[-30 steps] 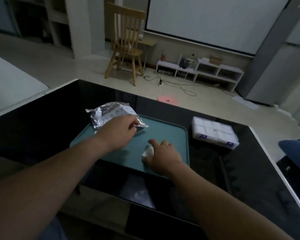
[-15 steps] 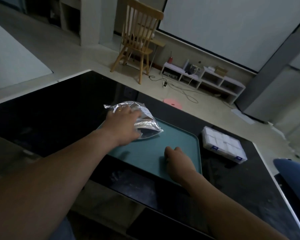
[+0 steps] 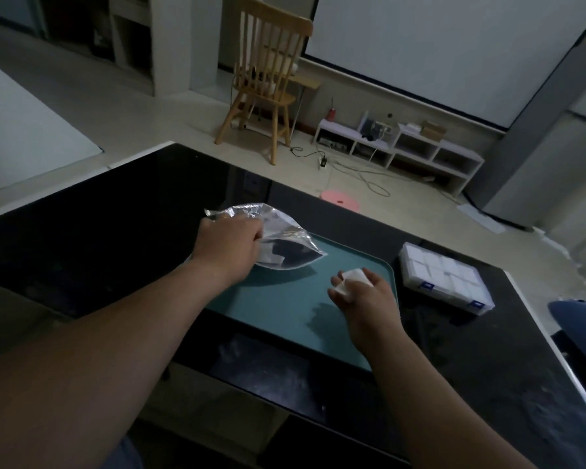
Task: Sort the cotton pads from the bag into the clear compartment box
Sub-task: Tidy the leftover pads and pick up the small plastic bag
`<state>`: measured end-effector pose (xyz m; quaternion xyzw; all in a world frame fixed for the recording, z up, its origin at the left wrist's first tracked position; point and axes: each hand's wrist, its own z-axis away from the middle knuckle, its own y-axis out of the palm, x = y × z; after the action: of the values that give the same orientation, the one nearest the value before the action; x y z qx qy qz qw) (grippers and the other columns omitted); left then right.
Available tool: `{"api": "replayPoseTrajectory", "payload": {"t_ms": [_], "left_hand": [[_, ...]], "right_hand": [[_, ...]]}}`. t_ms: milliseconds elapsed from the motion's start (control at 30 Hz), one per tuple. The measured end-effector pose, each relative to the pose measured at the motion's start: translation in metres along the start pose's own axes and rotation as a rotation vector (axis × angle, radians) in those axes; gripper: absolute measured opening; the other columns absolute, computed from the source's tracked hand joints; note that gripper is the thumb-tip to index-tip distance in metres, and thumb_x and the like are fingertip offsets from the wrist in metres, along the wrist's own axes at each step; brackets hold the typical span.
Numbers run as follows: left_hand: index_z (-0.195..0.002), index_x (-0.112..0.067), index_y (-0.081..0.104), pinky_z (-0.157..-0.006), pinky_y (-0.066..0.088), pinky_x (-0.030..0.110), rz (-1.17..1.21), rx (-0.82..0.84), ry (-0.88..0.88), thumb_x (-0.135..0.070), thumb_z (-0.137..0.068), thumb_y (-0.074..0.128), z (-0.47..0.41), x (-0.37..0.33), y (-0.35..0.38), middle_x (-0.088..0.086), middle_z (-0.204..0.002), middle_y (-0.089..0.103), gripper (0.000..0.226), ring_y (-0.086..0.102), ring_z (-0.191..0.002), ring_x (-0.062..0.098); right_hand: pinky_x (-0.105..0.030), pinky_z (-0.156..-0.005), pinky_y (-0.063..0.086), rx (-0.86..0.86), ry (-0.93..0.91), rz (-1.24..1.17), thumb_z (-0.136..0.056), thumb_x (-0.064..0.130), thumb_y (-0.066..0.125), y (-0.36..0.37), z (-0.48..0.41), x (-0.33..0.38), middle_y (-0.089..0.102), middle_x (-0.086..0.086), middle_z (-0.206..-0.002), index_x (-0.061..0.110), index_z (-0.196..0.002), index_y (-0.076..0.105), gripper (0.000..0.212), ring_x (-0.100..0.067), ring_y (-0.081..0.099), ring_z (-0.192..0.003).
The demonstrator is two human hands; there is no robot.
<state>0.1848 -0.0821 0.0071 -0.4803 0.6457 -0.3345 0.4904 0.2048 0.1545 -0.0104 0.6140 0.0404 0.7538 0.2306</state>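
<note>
**Pad in right hand, bag in left, over teal tray**

Bag (image 3: 278,238): clear crinkled plastic, mostly slack, tilted, with its low corner pointing toward 3 o'clock. It sat over the far-left corner of the teal tray (image 3: 285,313); whether it touched the tray could not be told. A few white square pads (image 3: 271,257) showed through the film near its lower edge.

Compartment box (image 3: 445,277): clear, lid shut, two blue latches on its near side, white pads filling the cells. It stood on the black table (image 3: 99,225) at 3 o'clock from the tray, just beside it.

Hard to read: light was dim. The count of pads in the bag could not be made out, and the bag's mouth was hidden behind the knuckles. Fingertips of both hands were covered by what they held.

Left hand (image 3: 227,248): fingers curled closed on the bag's left portion, gripping the film.

Right hand (image 3: 362,296): above the tray's right edge, thumb and fingers pinched on one white cotton pad (image 3: 351,282), which was bent slightly between them.
</note>
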Motion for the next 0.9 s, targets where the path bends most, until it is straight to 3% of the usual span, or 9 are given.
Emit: {"api": "replayPoseTrajectory", "payload": {"t_ms": [100, 200, 267, 367, 500, 600, 700, 800, 900], "left_hand": [[-0.092, -0.029, 0.058, -0.081, 0.04, 0.041, 0.156, -0.083, 0.027, -0.027, -0.096, 0.055, -0.005, -0.012, -0.012, -0.003, -0.096, 0.061, 0.006, 0.06, -0.091, 0.025], [-0.088, -0.029, 0.058, -0.075, 0.05, 0.04, 0.315, -0.095, 0.056, -0.027, -0.096, 0.058, -0.004, -0.022, -0.018, -0.007, -0.088, 0.064, 0.008, 0.061, -0.082, 0.021], [-0.089, -0.028, 0.06, -0.07, 0.052, 0.04, 0.415, -0.114, 0.041, -0.025, -0.096, 0.059, -0.004, -0.024, -0.02, -0.007, -0.085, 0.065, 0.007, 0.062, -0.08, 0.018], [-0.094, -0.026, 0.062, -0.071, 0.052, 0.036, 0.474, -0.12, 0.033, -0.022, -0.097, 0.059, -0.007, -0.024, -0.019, -0.006, -0.088, 0.068, 0.006, 0.064, -0.083, 0.018], [-0.095, -0.025, 0.06, -0.064, 0.042, 0.03, 0.505, -0.052, 0.099, -0.021, -0.099, 0.058, -0.006, -0.026, -0.019, -0.006, -0.089, 0.067, 0.006, 0.062, -0.082, 0.015], [-0.095, -0.027, 0.062, -0.062, 0.043, 0.028, 0.563, -0.048, 0.084, -0.025, -0.099, 0.06, -0.006, -0.027, -0.025, -0.007, -0.084, 0.066, 0.005, 0.061, -0.078, 0.008], [-0.093, -0.026, 0.062, -0.066, 0.05, 0.031, 0.566, -0.046, 0.045, -0.027, -0.099, 0.059, -0.004, -0.019, -0.029, -0.008, -0.081, 0.066, 0.007, 0.062, -0.079, 0.009], [-0.091, -0.026, 0.062, -0.073, 0.055, 0.038, 0.594, -0.071, -0.02, -0.027, -0.099, 0.059, -0.006, -0.009, -0.03, -0.008, -0.082, 0.066, 0.009, 0.063, -0.079, 0.013], [-0.092, -0.028, 0.063, -0.072, 0.057, 0.04, 0.645, -0.086, -0.048, -0.027, -0.1, 0.059, -0.008, -0.005, -0.031, -0.008, -0.083, 0.067, 0.009, 0.064, -0.079, 0.012]], "right_hand": [[-0.03, -0.076, 0.059, 0.012, -0.438, 0.421, -0.102, 0.01, 0.062, 0.036, 0.013, 0.012, 0.065, -0.003, -0.11, 0.019, -0.12, 0.054, 0.022, -0.006, 0.068, -0.094], [-0.017, -0.067, 0.047, 0.22, -0.783, 0.78, -0.101, 0.008, 0.057, 0.07, 0.025, 0.017, 0.063, 0.01, -0.096, 0.026, -0.11, 0.051, 0.02, 0.0, 0.061, -0.081], [-0.025, -0.071, 0.05, 0.38, -0.764, 1.014, -0.098, 0.006, 0.053, 0.077, 0.024, 0.008, 0.065, 0.01, -0.097, 0.032, -0.107, 0.048, 0.028, -0.006, 0.062, -0.083], [-0.042, -0.084, 0.054, 0.445, -0.709, 1.337, -0.098, 0.011, 0.054, 0.074, 0.015, -0.004, 0.07, -0.006, -0.117, 0.019, -0.123, 0.054, 0.026, -0.025, 0.065, -0.099], [-0.035, -0.087, 0.051, 0.402, -0.719, 1.682, -0.097, 0.012, 0.06, 0.093, 0.006, 0.011, 0.068, -0.005, -0.119, 0.015, -0.13, 0.057, 0.033, -0.026, 0.066, -0.105], [-0.036, -0.082, 0.053, 0.468, -0.589, 1.907, -0.097, 0.021, 0.061, 0.111, 0.006, 0.03, 0.068, -0.002, -0.104, 0.024, -0.1, 0.06, 0.005, -0.027, 0.067, -0.096], [-0.037, -0.077, 0.045, 0.649, -0.481, 1.854, -0.098, 0.036, 0.043, 0.119, 0.011, 0.044, 0.061, -0.001, -0.077, 0.021, -0.075, 0.055, 0.029, -0.027, 0.06, -0.082], [-0.036, -0.089, 0.048, 0.553, -0.472, 1.792, -0.107, 0.036, 0.043, 0.105, 0.015, 0.057, 0.067, -0.015, -0.117, 0.007, -0.123, 0.059, 0.037, -0.032, 0.062, -0.106], [-0.035, -0.101, 0.049, 0.63, -0.659, 1.699, -0.107, 0.045, 0.049, 0.077, 0.029, 0.07, 0.063, 0.0, -0.138, 0.022, -0.141, 0.057, 0.042, -0.019, 0.06, -0.121]]}}
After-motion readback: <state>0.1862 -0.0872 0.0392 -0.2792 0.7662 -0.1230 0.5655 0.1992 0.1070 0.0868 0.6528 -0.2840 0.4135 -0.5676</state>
